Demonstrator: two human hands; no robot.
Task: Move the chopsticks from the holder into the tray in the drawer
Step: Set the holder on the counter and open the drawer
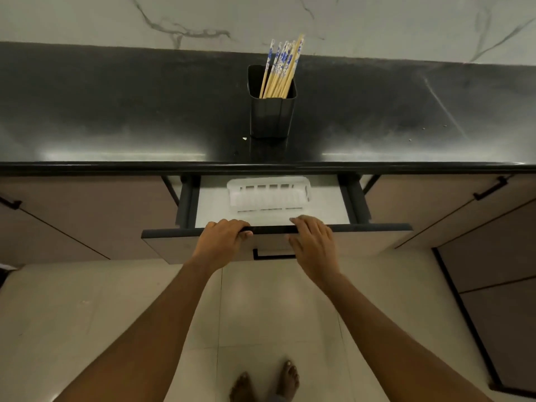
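Several wooden chopsticks (282, 68) with blue-and-white tops stand leaning in a dark rectangular holder (271, 114) on the black countertop. Below it a drawer (275, 232) is pulled partly out. A white slotted tray (268, 194) lies inside on the drawer's pale floor, with nothing in it. My left hand (222, 240) curls over the top edge of the drawer front, fingers hooked on it. My right hand (314, 242) rests on the same edge to the right, fingers spread flat over it.
The black countertop (116, 117) runs the full width under a marbled wall. Closed cabinet doors (87, 216) with black handles flank the drawer. A black handle (274, 255) sits on the drawer front between my hands. My bare feet stand on the pale tiled floor.
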